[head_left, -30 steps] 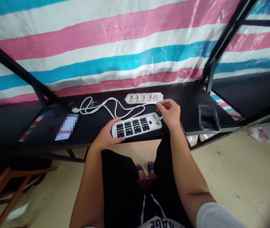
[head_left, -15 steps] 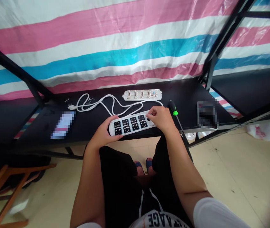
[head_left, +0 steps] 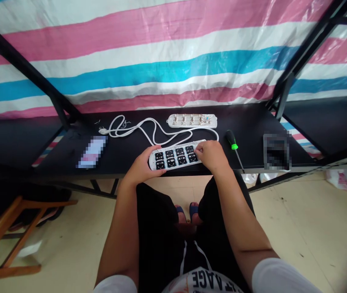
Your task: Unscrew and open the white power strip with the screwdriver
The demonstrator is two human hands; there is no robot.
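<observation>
A white power strip cover (head_left: 175,157) with several black socket inserts lies slightly tilted at the table's front edge. My left hand (head_left: 144,166) grips its left end, thumb along the near side and fingers on the far side. Over its right end, my right hand (head_left: 212,155) has thumb and fingertips pinched together; whatever they hold is too small to make out. Behind it sits the other strip half (head_left: 193,121), open side up with metal parts showing. A white cable (head_left: 149,120) loops to the left of that half, its plug near the phone.
On the black table (head_left: 124,156), a screwdriver (head_left: 234,146) with a green and black handle lies right of my right hand. A pixelated phone (head_left: 92,152) is at the left, a pixelated dark item (head_left: 277,151) at the right. A striped sheet (head_left: 167,53) hangs behind.
The view has shifted, so the table's things appear further right. My right hand's pinched fingertips have moved slightly left along the cover, nearer the socket inserts. My left hand keeps its grip.
</observation>
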